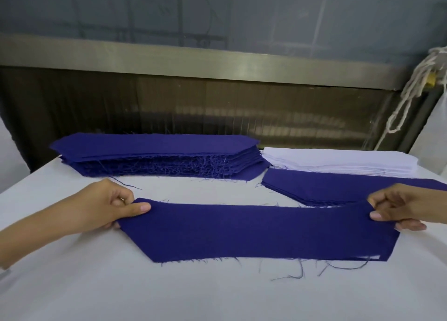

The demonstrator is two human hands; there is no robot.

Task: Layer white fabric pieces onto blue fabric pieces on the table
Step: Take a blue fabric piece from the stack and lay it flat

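Currently one long dark-blue fabric strip with angled ends is stretched between the two hands, its lower edge lying on the white-covered table. The left end is pinched by the left hand, with the thumb on top and the other fingers curled underneath. The right end is clamped the same way by the right hand. The strip is probably held at both ends so it is kept taut and flat for squaring up. A thin white sliver is seen at the corner below the right fingers; a white piece may lie underneath, but this cannot be confirmed.

Counted:
- One tall stack of dark-blue cut pieces is seen beyond the left fingers, likely the supply.
- One stack of white cut pieces is seen beyond the right fingers.
- One low dark-blue pile lies just beyond the right fingers, touching the front of the white stack, possibly finished sets.
- Pieces per stack cannot be counted.
- Loose blue threads are scattered near the strip.
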